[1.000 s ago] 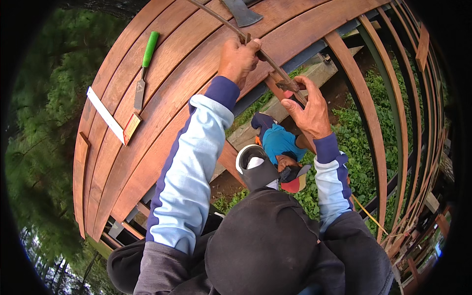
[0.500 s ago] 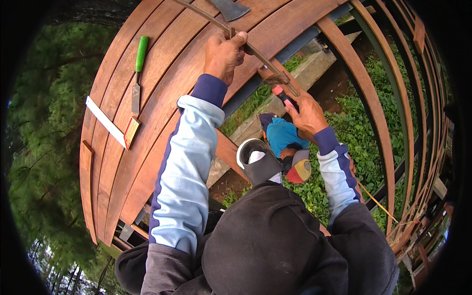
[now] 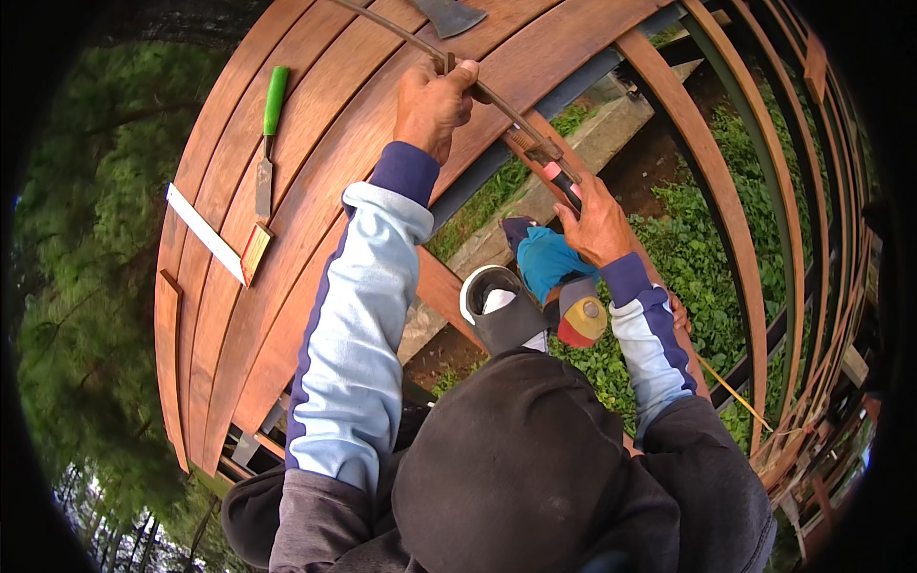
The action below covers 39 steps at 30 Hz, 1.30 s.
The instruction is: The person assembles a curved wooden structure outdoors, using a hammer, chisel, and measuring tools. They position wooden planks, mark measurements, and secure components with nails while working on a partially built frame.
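A long rusty bar clamp point(image 3: 516, 116) lies slantwise across the deck boards point(image 3: 334, 162) and past their inner edge. My left hand point(image 3: 435, 110) is closed round its bar, the thumb beside a small metal lug. At the lower end, my right hand point(image 3: 600, 229) is closed on the clamp's pink and black handle point(image 3: 562, 179), which shows between thumb and fingers. The jaw sits against the edge of a loose-looking plank point(image 3: 544, 134); its exact contact is hidden.
On the boards lie a green-handled chisel point(image 3: 273, 105), a try square point(image 3: 205, 234) and an axe head point(image 3: 449, 17). Below the open frame, a person in a blue shirt point(image 3: 549, 263) and cap point(image 3: 583, 320) is among plants. Bare joists point(image 3: 702, 162) curve along the right.
The clamp handle has swung right and now lines up closer to the bar, with my right hand turned on it. The person's cap below has shifted slightly up and right. My left hand stays put.
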### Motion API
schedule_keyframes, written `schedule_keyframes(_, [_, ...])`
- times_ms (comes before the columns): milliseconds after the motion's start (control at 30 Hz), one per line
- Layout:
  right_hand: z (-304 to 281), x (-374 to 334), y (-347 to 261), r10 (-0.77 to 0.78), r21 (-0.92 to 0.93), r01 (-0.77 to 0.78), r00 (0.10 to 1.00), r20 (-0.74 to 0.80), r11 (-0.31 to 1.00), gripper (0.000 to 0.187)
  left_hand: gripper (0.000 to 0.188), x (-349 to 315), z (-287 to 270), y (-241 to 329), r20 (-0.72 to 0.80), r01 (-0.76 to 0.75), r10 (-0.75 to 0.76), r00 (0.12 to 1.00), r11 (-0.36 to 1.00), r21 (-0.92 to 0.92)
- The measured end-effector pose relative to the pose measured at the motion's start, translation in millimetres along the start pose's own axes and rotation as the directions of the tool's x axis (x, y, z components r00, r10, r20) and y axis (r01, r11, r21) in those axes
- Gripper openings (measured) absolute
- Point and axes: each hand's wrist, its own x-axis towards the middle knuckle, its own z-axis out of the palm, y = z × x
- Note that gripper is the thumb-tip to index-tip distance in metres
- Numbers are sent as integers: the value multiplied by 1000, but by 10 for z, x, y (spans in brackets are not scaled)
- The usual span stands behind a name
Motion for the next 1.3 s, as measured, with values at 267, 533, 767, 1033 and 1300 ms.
schedule_keyframes(267, [223,-121,-3,18,34,-14,991,-135,999,38,14,-12,-97,-38,-17,30,-30,999,999,-19])
schedule_keyframes(533, [364,-167,7,-36,-22,32,983,-179,999,40,14,117,-20,-220,-93,-13,14,996,1000,3])
schedule_keyframes(767, [411,-64,-40,27,-5,-28,992,-126,1000,54,35,183,124,-199,-136,-30,27,990,999,-23])
schedule_keyframes(1033, [408,-70,32,-49,9,52,980,-193,999,51,30,184,261,-236,-148,-192,208,967,975,116])
schedule_keyframes(1300, [425,-65,41,-92,-31,88,972,-216,996,51,31,120,101,-226,-152,-111,133,979,983,147])
